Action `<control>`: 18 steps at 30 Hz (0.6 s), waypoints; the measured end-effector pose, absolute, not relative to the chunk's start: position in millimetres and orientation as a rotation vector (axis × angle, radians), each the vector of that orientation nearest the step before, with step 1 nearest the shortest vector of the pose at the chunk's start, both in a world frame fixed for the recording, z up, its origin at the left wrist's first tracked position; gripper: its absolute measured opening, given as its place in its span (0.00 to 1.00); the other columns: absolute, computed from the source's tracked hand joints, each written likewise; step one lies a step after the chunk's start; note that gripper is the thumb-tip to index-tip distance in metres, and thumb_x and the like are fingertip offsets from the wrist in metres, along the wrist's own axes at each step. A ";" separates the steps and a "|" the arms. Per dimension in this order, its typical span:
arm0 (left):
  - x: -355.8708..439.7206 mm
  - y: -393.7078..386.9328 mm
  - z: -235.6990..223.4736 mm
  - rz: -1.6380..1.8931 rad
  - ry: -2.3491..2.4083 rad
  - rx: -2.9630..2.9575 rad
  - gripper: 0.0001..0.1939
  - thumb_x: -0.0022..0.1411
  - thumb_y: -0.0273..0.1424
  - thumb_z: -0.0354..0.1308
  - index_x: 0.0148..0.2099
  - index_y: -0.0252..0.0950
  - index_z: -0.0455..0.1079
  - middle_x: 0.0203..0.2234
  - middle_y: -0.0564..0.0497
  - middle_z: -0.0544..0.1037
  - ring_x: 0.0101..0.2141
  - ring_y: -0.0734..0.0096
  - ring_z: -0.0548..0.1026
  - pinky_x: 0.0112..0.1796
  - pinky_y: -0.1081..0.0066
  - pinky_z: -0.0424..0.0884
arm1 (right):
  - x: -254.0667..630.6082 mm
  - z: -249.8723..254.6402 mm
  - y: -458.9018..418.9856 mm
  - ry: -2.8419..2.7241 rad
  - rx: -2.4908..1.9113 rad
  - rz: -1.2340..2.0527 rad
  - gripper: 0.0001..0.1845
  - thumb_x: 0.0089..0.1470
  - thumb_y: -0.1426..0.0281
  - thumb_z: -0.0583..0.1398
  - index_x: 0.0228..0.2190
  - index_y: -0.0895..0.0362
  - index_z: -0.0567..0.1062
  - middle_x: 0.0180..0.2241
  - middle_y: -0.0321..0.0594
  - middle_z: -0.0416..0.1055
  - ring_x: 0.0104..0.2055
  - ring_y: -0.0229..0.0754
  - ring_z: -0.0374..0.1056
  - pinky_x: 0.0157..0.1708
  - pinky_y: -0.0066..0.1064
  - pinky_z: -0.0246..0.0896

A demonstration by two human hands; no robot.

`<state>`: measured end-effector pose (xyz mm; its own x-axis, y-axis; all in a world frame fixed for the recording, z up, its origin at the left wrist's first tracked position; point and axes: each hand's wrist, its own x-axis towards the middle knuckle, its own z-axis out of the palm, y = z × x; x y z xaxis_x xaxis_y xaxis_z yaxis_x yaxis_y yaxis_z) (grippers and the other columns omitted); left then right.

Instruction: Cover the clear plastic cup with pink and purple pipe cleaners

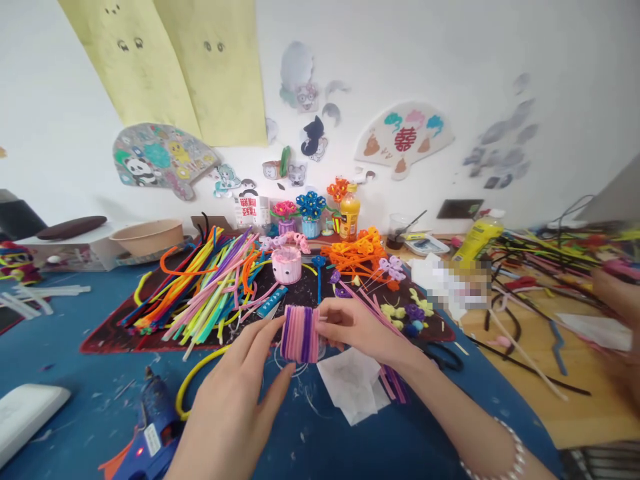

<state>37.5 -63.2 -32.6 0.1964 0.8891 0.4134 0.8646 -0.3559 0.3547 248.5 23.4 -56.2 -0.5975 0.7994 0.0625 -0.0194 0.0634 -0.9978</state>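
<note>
A small pot of pink and purple pipe cleaners (299, 335), set side by side as upright stripes, is held up over the blue table. My left hand (235, 380) has its fingers on the left side of it, the thumb near the lower edge. From the right, my right hand (353, 327) pinches its edge; some of those fingertips are hidden behind it. White paper sheets (350, 383) lie below my right hand. Just beyond stands a finished pink pot (287, 265) with small dark eyes.
A blue glue gun (157, 427) with a lit red light lies at the lower left. Bundled coloured pipe cleaners (215, 280) cover the dark mat (115, 340). Orange pipe-cleaner pieces (357, 257), black scissors (443, 357) and a yellow bottle (479, 237) lie rightward. Another person's hand (620, 300) shows at right.
</note>
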 end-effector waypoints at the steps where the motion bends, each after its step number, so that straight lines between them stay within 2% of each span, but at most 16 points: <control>1: 38.6 -66.3 -37.7 0.897 1.824 2.435 0.22 0.67 0.39 0.52 0.60 0.38 0.66 0.54 0.41 0.77 0.50 0.52 0.78 0.46 0.60 0.77 | 247.2 -56.3 24.3 -1.681 -0.778 1.612 0.27 0.47 0.48 0.68 0.34 0.58 0.72 0.26 0.32 0.68 0.25 0.33 0.62 0.24 0.24 0.56; 3: 41.6 -70.5 -48.3 0.914 1.943 2.505 0.24 0.68 0.40 0.50 0.61 0.34 0.65 0.53 0.39 0.78 0.50 0.51 0.79 0.46 0.58 0.77 | 243.9 -56.6 26.6 -1.657 -0.747 1.616 0.26 0.47 0.51 0.70 0.38 0.57 0.72 0.28 0.32 0.69 0.26 0.33 0.64 0.23 0.23 0.58; 5: 46.2 -72.0 -58.5 0.945 2.049 2.524 0.24 0.69 0.40 0.48 0.62 0.35 0.64 0.53 0.39 0.78 0.49 0.52 0.79 0.45 0.59 0.77 | 239.4 -55.5 29.6 -1.655 -0.688 1.605 0.25 0.50 0.52 0.69 0.40 0.56 0.72 0.29 0.32 0.69 0.25 0.33 0.65 0.24 0.24 0.61; 10: 61.8 -73.5 -76.1 1.167 2.255 2.377 0.25 0.71 0.39 0.45 0.66 0.35 0.58 0.54 0.40 0.77 0.50 0.54 0.79 0.43 0.60 0.77 | 224.4 -43.8 36.1 -1.736 -0.603 1.522 0.23 0.57 0.50 0.63 0.34 0.59 0.74 0.23 0.32 0.68 0.22 0.34 0.64 0.23 0.26 0.64; 16: 74.7 -77.3 -77.4 1.207 2.433 2.315 0.31 0.68 0.38 0.53 0.67 0.28 0.55 0.54 0.32 0.76 0.47 0.45 0.78 0.40 0.56 0.75 | 208.6 -42.6 34.4 -1.713 -0.582 1.582 0.22 0.54 0.52 0.66 0.30 0.60 0.75 0.23 0.35 0.71 0.24 0.35 0.69 0.27 0.27 0.68; 18: 81.1 -77.4 -76.4 1.307 2.469 2.214 0.30 0.68 0.37 0.54 0.67 0.31 0.56 0.55 0.33 0.75 0.48 0.44 0.77 0.41 0.55 0.74 | 206.6 -48.0 32.1 -1.648 -0.565 1.643 0.21 0.53 0.53 0.67 0.32 0.59 0.73 0.23 0.34 0.73 0.24 0.36 0.71 0.27 0.28 0.69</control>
